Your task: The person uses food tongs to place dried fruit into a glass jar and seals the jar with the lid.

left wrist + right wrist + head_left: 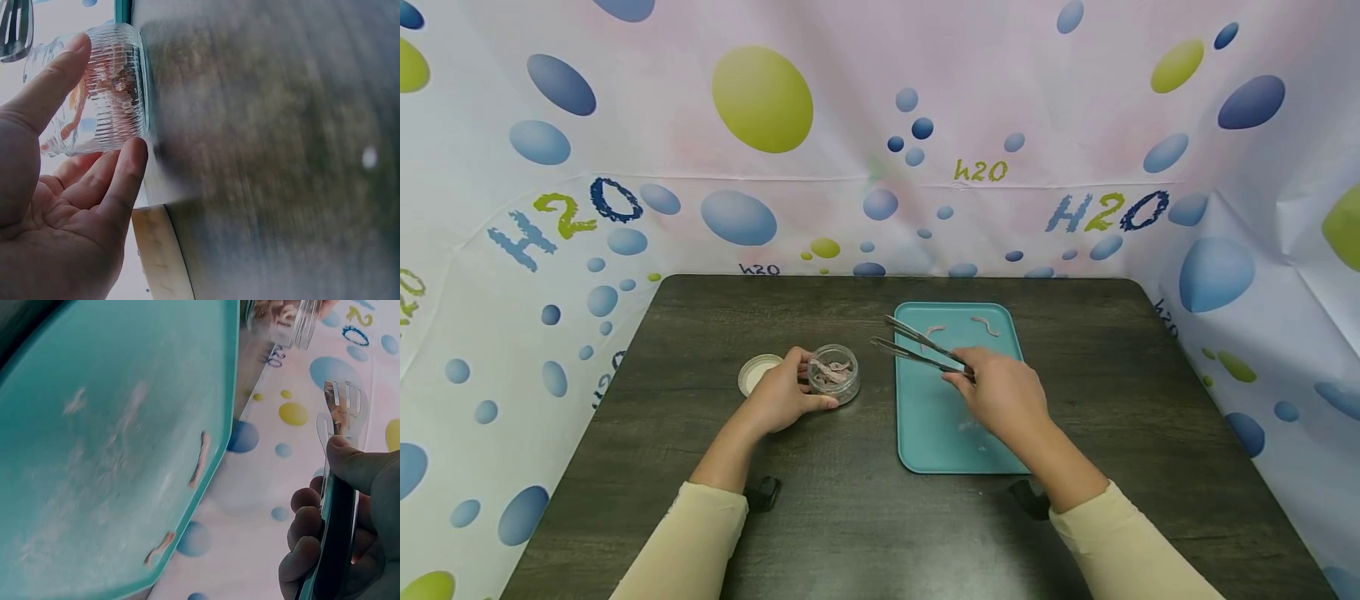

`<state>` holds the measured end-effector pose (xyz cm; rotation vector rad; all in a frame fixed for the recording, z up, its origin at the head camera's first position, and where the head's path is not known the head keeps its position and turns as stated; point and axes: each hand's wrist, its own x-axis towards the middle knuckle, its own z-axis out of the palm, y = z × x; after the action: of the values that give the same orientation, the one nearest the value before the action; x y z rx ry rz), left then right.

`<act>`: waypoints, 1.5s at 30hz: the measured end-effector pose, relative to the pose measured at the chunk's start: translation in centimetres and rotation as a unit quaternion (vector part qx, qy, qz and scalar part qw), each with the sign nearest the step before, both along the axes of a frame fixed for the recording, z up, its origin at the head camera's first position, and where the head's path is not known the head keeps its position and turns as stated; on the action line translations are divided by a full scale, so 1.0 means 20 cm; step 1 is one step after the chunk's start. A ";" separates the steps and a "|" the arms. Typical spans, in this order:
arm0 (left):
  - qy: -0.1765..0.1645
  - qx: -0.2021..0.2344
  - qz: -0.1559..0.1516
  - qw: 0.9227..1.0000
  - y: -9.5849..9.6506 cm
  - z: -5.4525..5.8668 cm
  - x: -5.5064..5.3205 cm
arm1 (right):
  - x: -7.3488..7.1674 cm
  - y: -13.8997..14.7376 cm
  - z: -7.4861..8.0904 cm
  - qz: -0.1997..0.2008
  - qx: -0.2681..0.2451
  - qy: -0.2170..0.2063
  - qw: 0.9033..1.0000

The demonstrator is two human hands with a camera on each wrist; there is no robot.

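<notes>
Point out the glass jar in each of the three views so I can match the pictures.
Head: the glass jar sits just left of centre, gripped by the left hand.
Left wrist: the jar is at upper left, shown sideways, between thumb and fingers.
Right wrist: the jar is at the top edge, right of centre, partly cut off.
Shared landmark: the metal tongs, partly visible at upper left in the left wrist view.

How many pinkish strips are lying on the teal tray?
2. One strip lies near the far right corner of the tray; the other lies left of it, partly behind the tongs. The right hand covers some tray; more may be hidden.
</notes>
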<state>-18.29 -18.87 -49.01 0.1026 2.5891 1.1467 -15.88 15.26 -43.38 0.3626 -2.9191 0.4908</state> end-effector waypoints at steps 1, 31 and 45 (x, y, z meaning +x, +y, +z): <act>0.000 0.000 0.000 1.000 0.00 0.00 0.00 | 0.00 0.02 0.00 -0.002 0.001 0.004 1.000; -0.005 -0.001 0.003 1.000 0.00 0.01 0.00 | -0.05 0.36 -0.08 -0.081 -0.003 -0.033 0.996; -0.006 0.004 0.005 1.000 0.00 0.00 -0.01 | -0.09 0.52 -0.15 -0.104 0.011 -0.040 0.994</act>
<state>-18.40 -18.92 -48.94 0.0846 2.5773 1.1586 -17.72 25.68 -46.33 0.0390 -2.9956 0.4514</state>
